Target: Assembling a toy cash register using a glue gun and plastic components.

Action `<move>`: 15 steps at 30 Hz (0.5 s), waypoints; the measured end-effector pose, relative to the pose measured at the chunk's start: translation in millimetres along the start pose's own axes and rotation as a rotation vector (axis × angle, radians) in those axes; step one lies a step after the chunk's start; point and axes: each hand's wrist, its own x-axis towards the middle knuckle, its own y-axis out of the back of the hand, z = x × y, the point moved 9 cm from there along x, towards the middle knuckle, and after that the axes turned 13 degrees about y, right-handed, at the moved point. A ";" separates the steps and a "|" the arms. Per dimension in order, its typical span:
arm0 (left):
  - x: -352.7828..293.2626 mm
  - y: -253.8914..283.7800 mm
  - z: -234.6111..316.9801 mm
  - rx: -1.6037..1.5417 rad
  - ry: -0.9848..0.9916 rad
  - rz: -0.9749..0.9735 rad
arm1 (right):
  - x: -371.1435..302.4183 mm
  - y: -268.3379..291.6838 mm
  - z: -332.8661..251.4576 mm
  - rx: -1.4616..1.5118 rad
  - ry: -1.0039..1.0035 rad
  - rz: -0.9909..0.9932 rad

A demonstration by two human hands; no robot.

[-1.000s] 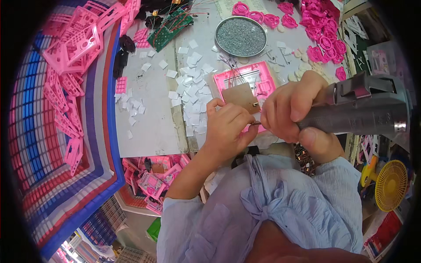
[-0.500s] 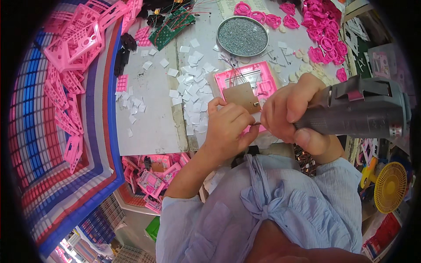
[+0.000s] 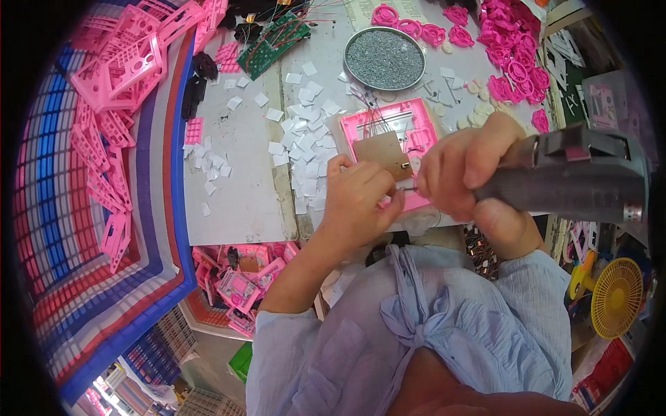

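Observation:
A dark grey electric screwdriver (image 3: 569, 182) is gripped in my right hand (image 3: 472, 166), its body pointing off to the right. Its thin metal bit (image 3: 408, 189) sticks out leftward, up to the fingertips of my left hand (image 3: 361, 197). Thumb and forefinger there are pinched together at the bit's tip; whatever lies between them is too small to make out. Under and beyond both hands lies an open pink plastic casing (image 3: 424, 114), its near part partly covered. A brown circuit board (image 3: 377, 152) with thin wires rests over it, touched by my left fingers.
A round tin of small grey screws (image 3: 385, 59) stands beyond the casing. White square pieces (image 3: 305, 149) are scattered to its left, near a green circuit board (image 3: 274, 45). Pink rings (image 3: 517, 69) pile up far right. A lined crate (image 3: 177, 208) of pink frames borders the left.
My right hand and the screwdriver have shifted slightly, and more of the bit now shows between the hands. My left hand has barely moved.

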 end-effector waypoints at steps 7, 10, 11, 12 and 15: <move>9.1 14.2 -5.5 0.079 -0.107 0.146 | -12.8 49.8 41.8 -0.279 -0.103 0.116; 4.5 0.4 -12.3 0.123 -0.018 0.068 | -17.3 56.7 56.8 -0.365 -0.079 0.076; 4.2 0.3 -12.8 0.127 -0.011 0.074 | -18.9 58.1 58.8 -0.380 -0.076 0.070; 4.0 -1.7 -14.0 0.124 -0.013 0.071 | -20.4 59.5 59.8 -0.384 -0.087 0.075; 3.4 -1.9 -17.6 0.130 -0.012 0.078 | -20.5 57.7 62.9 -0.411 -0.098 0.068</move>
